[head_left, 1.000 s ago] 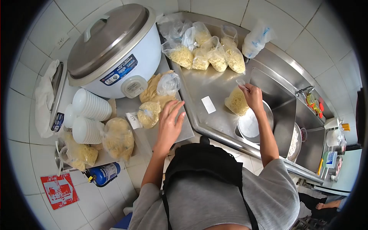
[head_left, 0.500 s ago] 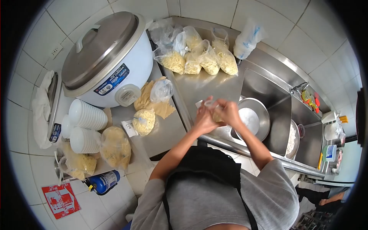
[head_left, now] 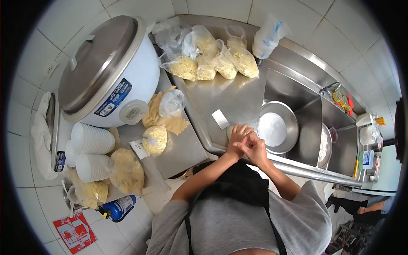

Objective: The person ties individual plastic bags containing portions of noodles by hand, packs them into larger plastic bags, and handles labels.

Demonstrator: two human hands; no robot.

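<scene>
At the counter's front edge, my left hand and my right hand are pressed together, fingers curled inward. A pale plastic bag shows just past the left knuckles; my hands cover most of it, and what is inside is hard to make out. The fingertips pinch close together around its hidden top. A small white paper slip lies flat on the steel counter beyond my left hand. Farther back stand several clear bags of yellowish noodles.
A large rice cooker fills the left side. Near it are a tied noodle bag, stacked white tubs and a crumpled clear bag. The sink on the right holds a metal bowl. Another person's hand shows far right.
Both hands have come down and nearer my body, with the bag now mostly under them. The white slip, partly hidden before, is in full view. The camera view has shifted slightly.
</scene>
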